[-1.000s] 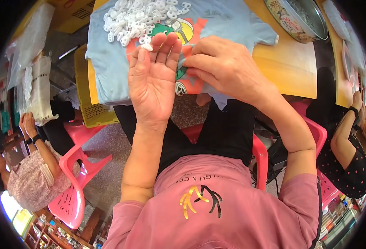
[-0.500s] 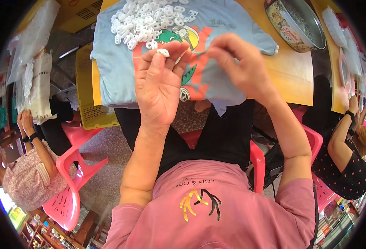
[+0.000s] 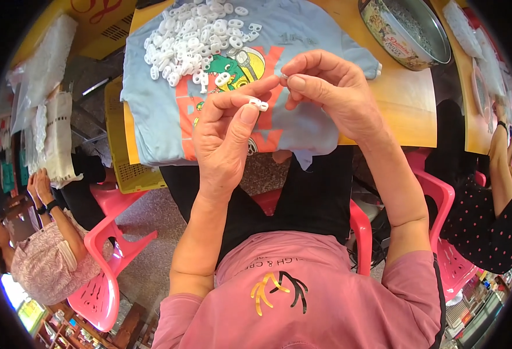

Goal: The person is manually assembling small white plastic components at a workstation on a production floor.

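My left hand pinches a white plastic cord lock with two holes between thumb and fingers. Its index finger reaches over to the fingertips of my right hand. Between the right thumb and index finger sits a tiny greyish piece, too small to make out for certain. A heap of similar white cord locks lies beyond my hands on a light blue printed T-shirt, which is spread over the yellow table. One loose cord lock rests on the print, nearer my left hand.
An oval tin holding many small metallic pieces stands at the far right of the table. Left of the table is a yellow plastic crate. People sit on both sides, near pink chairs.
My right hand, blurred before, has come in to meet my left, with a tiny piece now visible in its pinch. My left hand has lowered and turned, its index finger stretched rightward.
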`<state>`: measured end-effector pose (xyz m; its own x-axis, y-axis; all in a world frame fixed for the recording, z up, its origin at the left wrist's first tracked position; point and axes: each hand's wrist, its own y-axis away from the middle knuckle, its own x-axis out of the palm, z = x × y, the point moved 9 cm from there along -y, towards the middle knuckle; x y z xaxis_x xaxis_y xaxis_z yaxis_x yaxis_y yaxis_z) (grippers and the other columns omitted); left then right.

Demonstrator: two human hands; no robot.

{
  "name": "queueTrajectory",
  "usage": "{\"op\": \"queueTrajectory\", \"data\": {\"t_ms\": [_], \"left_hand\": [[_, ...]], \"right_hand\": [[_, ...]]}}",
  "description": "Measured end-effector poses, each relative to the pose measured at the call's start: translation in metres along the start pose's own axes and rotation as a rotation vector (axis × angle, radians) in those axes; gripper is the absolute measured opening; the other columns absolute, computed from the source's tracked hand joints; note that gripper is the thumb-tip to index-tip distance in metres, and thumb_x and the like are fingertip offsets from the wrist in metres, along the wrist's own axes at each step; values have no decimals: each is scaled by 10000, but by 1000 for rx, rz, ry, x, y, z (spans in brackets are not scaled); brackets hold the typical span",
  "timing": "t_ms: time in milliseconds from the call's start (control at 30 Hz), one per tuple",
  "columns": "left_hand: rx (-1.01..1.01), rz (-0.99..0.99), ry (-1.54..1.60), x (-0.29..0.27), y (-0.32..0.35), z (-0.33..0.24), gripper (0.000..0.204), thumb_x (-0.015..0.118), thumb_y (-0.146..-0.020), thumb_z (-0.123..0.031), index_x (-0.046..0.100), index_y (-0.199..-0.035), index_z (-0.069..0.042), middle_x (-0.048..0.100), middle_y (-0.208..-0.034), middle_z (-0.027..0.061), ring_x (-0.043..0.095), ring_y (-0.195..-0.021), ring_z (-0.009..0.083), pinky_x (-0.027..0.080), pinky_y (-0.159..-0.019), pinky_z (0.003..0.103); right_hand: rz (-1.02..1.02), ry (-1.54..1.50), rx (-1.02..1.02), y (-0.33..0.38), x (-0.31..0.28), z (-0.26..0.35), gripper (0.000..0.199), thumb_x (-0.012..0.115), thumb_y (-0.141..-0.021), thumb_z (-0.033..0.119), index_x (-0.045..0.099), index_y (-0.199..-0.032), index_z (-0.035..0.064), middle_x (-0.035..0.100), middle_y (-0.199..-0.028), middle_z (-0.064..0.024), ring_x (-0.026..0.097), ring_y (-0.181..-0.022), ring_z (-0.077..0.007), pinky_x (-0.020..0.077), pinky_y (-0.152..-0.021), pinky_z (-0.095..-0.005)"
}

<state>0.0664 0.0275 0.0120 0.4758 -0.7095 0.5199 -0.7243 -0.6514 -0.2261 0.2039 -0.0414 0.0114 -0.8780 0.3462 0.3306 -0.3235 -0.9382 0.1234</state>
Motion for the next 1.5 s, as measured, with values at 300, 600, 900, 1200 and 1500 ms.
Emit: {"op": "queueTrajectory", "data": {"t_ms": [300, 600, 900, 1200, 1500], "left_hand": [[46, -28, -12, -3, 0, -2, 95, 566, -970, -46, 561, -1064, -28, 603, -1238, 262, 584, -1184, 288, 450, -1029, 413], [34, -37, -17, -3, -1, -2, 88, 547, -973, -33, 557, -1059, -16, 598, -1240, 264, 589, -1173, 292, 456, -1027, 420], [-12, -92, 62, -6, 1, -1, 92, 543, -982, -48, 558, -1064, -9, 643, -1163, 237, 637, -1085, 262, 488, -987, 389], [-74, -155, -77, -9, 4, 2, 106, 589, -972, -58, 582, -1062, -3, 668, -1002, 79, 654, -900, 116, 526, -813, 246], [-117, -168, -143, -9, 3, 4, 101, 601, -963, -59, 581, -1038, 6, 665, -956, 57, 640, -868, 90, 526, -778, 232]], "right_hand": [[40, -36, -30, 0, 7, 2, 291, 689, -899, 85, 597, -1166, 15, 612, -1011, -30, 606, -911, -111, 541, -732, -266], [20, 26, -49, 0, 10, 5, 265, 690, -902, 94, 621, -1141, 2, 650, -998, -50, 613, -846, -99, 530, -719, -253], [-45, 98, -29, -4, 10, -1, 210, 700, -915, 184, 668, -1022, 7, 658, -858, -10, 574, -701, -68, 477, -648, -207], [-35, 160, -127, 0, 28, 3, 210, 656, -955, 225, 638, -1028, 28, 634, -868, 8, 515, -699, -50, 434, -638, -197], [-17, 150, -79, 2, 34, -3, 207, 621, -978, 229, 615, -1015, 25, 623, -854, 2, 523, -706, -57, 438, -653, -201]]}}
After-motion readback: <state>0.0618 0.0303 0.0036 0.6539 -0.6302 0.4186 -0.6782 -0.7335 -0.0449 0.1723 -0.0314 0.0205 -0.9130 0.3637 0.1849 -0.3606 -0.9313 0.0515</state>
